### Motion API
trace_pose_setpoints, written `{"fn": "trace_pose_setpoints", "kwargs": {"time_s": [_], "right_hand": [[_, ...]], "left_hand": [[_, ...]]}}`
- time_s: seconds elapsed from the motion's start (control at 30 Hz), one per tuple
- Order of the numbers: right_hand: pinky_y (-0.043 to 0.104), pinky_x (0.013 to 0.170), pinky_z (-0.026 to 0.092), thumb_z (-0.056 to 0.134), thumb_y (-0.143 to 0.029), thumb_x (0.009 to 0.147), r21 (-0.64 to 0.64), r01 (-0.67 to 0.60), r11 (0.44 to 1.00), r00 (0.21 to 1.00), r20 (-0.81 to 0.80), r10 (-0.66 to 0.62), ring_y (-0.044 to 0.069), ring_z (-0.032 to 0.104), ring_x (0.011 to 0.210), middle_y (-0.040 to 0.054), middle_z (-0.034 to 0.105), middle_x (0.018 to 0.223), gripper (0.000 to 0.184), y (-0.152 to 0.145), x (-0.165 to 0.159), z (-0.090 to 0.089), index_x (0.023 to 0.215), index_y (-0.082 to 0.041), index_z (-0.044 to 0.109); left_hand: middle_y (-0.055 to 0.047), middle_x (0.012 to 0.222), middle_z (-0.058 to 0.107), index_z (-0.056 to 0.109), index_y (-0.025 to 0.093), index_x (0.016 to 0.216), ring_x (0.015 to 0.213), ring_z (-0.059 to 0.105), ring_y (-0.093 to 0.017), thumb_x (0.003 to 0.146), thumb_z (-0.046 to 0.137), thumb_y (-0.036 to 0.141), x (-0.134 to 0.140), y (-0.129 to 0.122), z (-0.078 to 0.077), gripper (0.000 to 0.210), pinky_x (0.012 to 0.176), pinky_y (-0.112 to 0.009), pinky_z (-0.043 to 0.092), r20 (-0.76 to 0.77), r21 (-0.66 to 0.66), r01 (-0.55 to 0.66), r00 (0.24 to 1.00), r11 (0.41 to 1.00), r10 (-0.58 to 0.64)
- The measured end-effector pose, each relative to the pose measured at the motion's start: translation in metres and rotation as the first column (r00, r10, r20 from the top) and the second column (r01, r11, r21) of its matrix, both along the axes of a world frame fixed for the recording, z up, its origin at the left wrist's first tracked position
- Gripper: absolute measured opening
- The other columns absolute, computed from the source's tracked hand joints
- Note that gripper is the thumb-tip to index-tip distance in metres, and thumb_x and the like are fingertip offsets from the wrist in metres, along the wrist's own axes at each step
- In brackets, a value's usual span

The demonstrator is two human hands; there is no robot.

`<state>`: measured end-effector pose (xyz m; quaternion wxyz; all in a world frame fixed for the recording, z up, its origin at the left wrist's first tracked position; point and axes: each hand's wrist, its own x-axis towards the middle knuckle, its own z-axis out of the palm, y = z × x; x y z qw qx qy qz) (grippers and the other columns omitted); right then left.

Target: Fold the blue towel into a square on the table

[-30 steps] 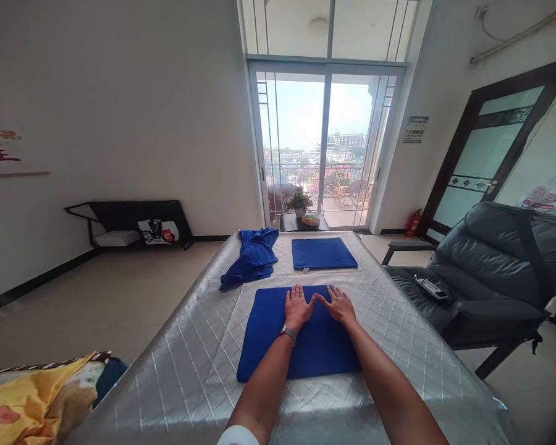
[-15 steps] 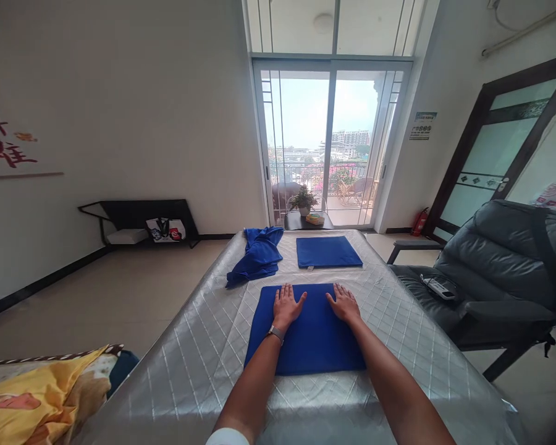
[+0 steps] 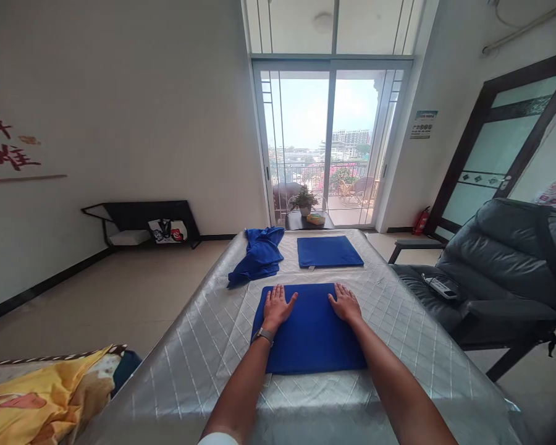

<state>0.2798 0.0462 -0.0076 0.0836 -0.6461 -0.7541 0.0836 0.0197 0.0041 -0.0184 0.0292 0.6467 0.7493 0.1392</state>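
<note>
A flat blue cloth (image 3: 312, 337), roughly rectangular, lies on the silver quilted table cover (image 3: 199, 346) in front of me. My left hand (image 3: 278, 307) rests palm down near its far left corner, fingers together and thumb out. Near the far right corner, my right hand (image 3: 346, 303) lies flat on it in the same way. Both hands are open and grip nothing. Beyond them sits a second flat blue cloth (image 3: 330, 251) with a small white tag at its near edge. A crumpled blue cloth (image 3: 261, 254) lies to its left.
A dark padded armchair (image 3: 505, 266) holding a power strip (image 3: 440, 287) stands at the right. Yellow fabric (image 3: 37, 402) lies at the lower left. Past the table's far edge are a potted plant (image 3: 304, 199) on a small stand and a sliding glass door (image 3: 296, 123).
My left hand has slid left across the near blue cloth toward its left edge. My right hand stays almost in place. The other cloths have not moved.
</note>
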Motion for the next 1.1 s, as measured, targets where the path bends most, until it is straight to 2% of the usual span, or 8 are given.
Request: {"fn": "trace_pose_setpoints", "kwargs": {"time_s": [0.53,0.8,1.1], "right_hand": [[0.035,0.123,0.006,0.021,-0.053,0.099,-0.006,0.009,1.000,1.000,-0.003,-0.009,0.018,0.014,0.153,0.0036,0.020,0.167,0.072,-0.001,-0.001,0.002,0.160,-0.015,0.020],[0.035,0.123,0.005,0.022,-0.053,0.099,-0.011,0.009,1.000,1.000,-0.009,-0.009,0.018,0.014,0.153,0.0036,0.019,0.167,0.072,0.001,0.000,-0.002,0.160,-0.015,0.020],[0.035,0.123,0.004,0.023,-0.052,0.099,-0.006,0.013,1.000,1.000,-0.008,-0.013,0.018,0.015,0.153,0.0040,0.020,0.167,0.072,0.002,-0.001,-0.003,0.159,-0.014,0.021]], "left_hand": [[-0.015,0.163,0.028,0.031,0.009,0.155,0.153,0.020,-0.027,0.091,0.006,0.076,-0.030,-0.001,-0.003,0.096,0.124,-0.044,0.016,-0.030,-0.006,-0.037,0.999,0.999,0.036],[-0.016,0.163,0.027,0.031,0.006,0.154,0.152,0.021,-0.027,0.090,0.005,0.076,-0.032,0.000,-0.007,0.098,0.124,-0.043,0.014,-0.039,-0.002,-0.047,0.998,0.999,0.047],[-0.015,0.163,0.028,0.031,0.009,0.155,0.153,0.021,-0.027,0.091,0.006,0.075,-0.031,0.001,-0.007,0.095,0.124,-0.044,0.014,-0.045,-0.002,-0.054,0.998,0.999,0.053]]}}
